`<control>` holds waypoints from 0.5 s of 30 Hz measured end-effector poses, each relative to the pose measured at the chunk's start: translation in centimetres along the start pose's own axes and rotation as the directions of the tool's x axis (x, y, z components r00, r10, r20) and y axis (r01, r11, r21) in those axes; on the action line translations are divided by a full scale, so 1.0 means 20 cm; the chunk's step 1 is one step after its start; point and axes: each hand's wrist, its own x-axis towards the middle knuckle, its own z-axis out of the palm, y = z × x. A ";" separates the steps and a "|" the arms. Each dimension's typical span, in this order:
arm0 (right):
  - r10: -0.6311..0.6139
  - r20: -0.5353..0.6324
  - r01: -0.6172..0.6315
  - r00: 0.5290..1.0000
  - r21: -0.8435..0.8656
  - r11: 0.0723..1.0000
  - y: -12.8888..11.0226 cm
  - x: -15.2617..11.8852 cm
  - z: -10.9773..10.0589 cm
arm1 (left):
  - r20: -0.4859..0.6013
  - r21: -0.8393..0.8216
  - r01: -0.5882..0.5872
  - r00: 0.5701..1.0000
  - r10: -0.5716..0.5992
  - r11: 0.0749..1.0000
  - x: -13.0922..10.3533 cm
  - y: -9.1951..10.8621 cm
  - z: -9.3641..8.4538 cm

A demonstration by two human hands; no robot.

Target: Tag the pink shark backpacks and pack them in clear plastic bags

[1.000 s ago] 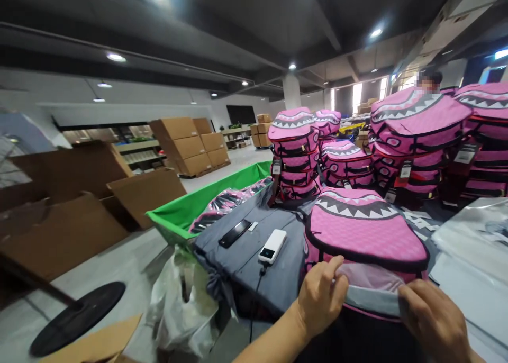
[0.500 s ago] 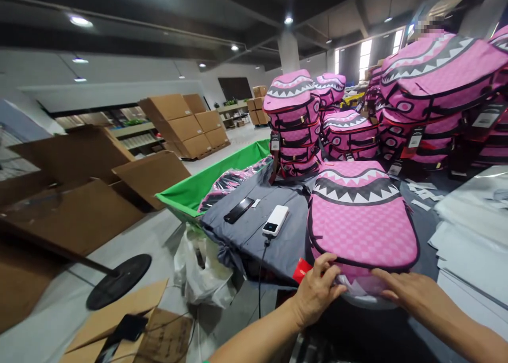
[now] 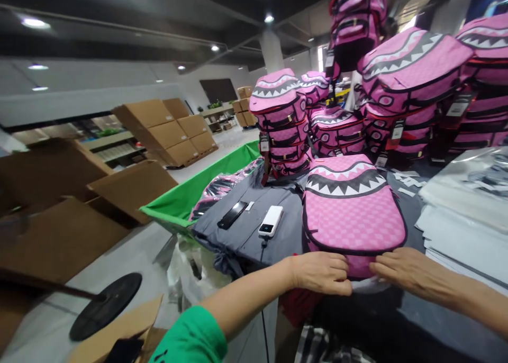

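Note:
A pink backpack (image 3: 353,220) with a black-and-white tooth pattern lies flat on the grey-covered table (image 3: 289,193). At its near end, my left hand (image 3: 323,272) is closed with its fingers curled down. My right hand (image 3: 397,265) is closed at the near right edge of the backpack. Clear plastic (image 3: 369,285) shows between the two hands, just below the backpack. What the fingertips grip is too hidden to make out.
Stacked pink backpacks (image 3: 278,119) stand behind. White plastic bags (image 3: 464,241) lie at the right. A white power bank (image 3: 271,220) and a black phone (image 3: 233,215) lie left. A green-sided bin (image 3: 170,201) is beyond; a backpack (image 3: 355,27) hangs raised behind.
My left hand has moved right and turned palm down, its fingers now closed. My right hand's fingers have curled in. Another backpack has appeared raised at the back, and the view has shifted.

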 end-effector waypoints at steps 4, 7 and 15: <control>-0.059 0.169 0.060 0.984 -0.001 0.998 0.02 0.02 -0.05 | 0.036 0.063 -0.149 0.988 0.147 0.987 0.02 -0.10 -0.03; -0.083 0.216 0.089 0.973 -0.021 0.996 0.01 0.05 -0.09 | -0.024 0.044 -0.148 0.988 0.149 0.988 0.01 -0.09 0.00; -0.090 0.299 0.130 0.950 -0.115 0.985 0.01 0.06 -0.07 | -0.093 0.131 -0.052 0.994 0.065 0.990 -0.07 0.02 0.11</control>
